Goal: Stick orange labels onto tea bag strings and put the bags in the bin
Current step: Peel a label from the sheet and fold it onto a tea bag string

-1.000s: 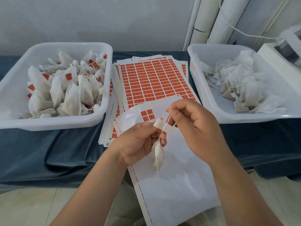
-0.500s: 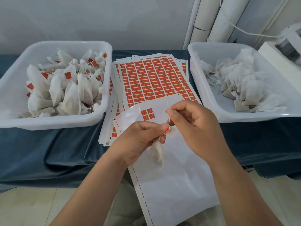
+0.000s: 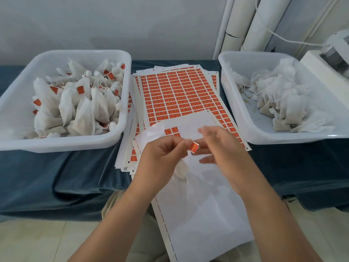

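My left hand (image 3: 162, 157) pinches a small orange label (image 3: 194, 147) folded on a tea bag's string. The white tea bag (image 3: 181, 170) hangs under that hand, partly hidden by it. My right hand (image 3: 221, 148) hovers just right of the label with its fingers spread and blurred, holding nothing. Both hands are over a mostly peeled label sheet (image 3: 200, 205) with a few orange labels left at its top. Behind it lies a stack of full orange label sheets (image 3: 179, 95). The left white bin (image 3: 120, 135) holds several labelled bags. The right white bin (image 3: 234, 118) holds unlabelled bags.
Everything rests on a table with a dark blue cloth (image 3: 56, 176). White pipes (image 3: 245, 23) stand at the back right against the wall. A white machine (image 3: 330, 59) with a cord sits behind the right bin. Pale floor tiles show below the table edge.
The label went from a white flap open on the string to folded shut and orange. My right hand let go of the string and opened, drawing slightly right.
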Demonstrator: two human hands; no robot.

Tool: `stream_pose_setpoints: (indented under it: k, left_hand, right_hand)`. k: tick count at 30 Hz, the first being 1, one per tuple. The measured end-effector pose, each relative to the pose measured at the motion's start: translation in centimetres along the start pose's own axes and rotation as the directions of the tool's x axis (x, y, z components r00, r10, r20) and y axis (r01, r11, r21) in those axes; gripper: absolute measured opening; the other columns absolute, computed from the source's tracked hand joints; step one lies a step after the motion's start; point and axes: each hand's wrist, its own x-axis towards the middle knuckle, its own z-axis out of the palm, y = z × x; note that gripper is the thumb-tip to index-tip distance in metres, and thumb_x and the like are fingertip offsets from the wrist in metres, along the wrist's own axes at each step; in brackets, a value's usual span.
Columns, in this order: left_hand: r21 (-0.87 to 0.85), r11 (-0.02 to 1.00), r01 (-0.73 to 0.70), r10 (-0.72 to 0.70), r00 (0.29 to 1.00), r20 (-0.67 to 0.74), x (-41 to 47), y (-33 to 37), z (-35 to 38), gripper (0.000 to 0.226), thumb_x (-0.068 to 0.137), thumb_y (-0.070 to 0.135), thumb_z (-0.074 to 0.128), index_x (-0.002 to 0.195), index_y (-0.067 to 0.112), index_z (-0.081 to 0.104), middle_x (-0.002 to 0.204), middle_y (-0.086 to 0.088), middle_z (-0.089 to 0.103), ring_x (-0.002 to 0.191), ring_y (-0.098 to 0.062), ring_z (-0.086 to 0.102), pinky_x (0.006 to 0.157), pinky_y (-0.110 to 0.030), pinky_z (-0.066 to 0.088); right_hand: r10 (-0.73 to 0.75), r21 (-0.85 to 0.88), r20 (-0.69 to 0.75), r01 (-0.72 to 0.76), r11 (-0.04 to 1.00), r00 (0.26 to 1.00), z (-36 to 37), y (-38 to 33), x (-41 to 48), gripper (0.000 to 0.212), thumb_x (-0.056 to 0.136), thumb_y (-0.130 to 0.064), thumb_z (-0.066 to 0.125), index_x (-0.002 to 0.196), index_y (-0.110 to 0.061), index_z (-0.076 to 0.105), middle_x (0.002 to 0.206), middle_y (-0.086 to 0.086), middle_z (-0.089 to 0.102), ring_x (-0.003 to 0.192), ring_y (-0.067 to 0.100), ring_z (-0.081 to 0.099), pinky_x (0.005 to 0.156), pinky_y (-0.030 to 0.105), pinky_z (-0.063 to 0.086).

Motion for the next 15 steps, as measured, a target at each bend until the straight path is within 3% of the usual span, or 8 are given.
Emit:
stream_pose_setpoints:
  k: [2,4,10,15]
  left_hand:
    - [-0.005,0.999,-0.052,0.052,0.999,-0.013,0.0,-0.2,0.0,0.022,0.100,0.033,0.066,0.083,0.040,0.079,0.081,0.015,0.076,0.084,-0.005,0.072,0.076,-0.010,0.053]
    - [0.004,0.998,-0.067,0.067,0.998,-0.003,-0.1,-0.2,0.1,0.019,0.102,0.026,0.066,0.091,0.033,0.080,0.083,0.014,0.077,0.085,-0.007,0.073,0.077,-0.011,0.054]
    - [0.012,1.000,-0.012,0.012,1.000,0.010,-0.2,0.0,0.3,0.023,0.105,0.030,0.061,0.089,0.035,0.077,0.077,0.018,0.071,0.081,-0.004,0.069,0.076,-0.009,0.051]
    - [0.029,0.999,-0.023,0.021,0.997,0.072,-0.5,-0.2,0.7,0.025,0.110,0.028,0.051,0.095,0.028,0.070,0.083,0.012,0.068,0.083,-0.009,0.066,0.076,-0.016,0.052]
  right_hand:
    - [-0.040,-0.090,0.065,0.046,0.995,0.997,0.3,0.7,-0.5,0.042,0.086,-0.077,0.054,0.100,-0.040,0.067,0.092,-0.017,0.078,0.086,0.005,0.076,0.065,0.018,0.058]
    - [-0.091,-0.065,0.078,0.097,0.993,0.993,0.6,1.1,-0.9,0.027,0.095,-0.064,0.060,0.097,-0.038,0.067,0.089,-0.012,0.078,0.084,0.009,0.077,0.066,0.014,0.055]
    - [-0.157,-0.098,0.036,0.160,0.982,0.987,0.4,1.6,-0.8,0.023,0.103,-0.045,0.062,0.084,-0.032,0.065,0.083,-0.010,0.076,0.081,0.012,0.075,0.068,0.013,0.054]
    - [-0.264,-0.145,-0.025,0.258,0.955,0.964,0.5,2.1,-0.9,0.020,0.102,-0.040,0.063,0.084,-0.031,0.065,0.083,-0.011,0.074,0.085,0.015,0.075,0.076,0.023,0.061]
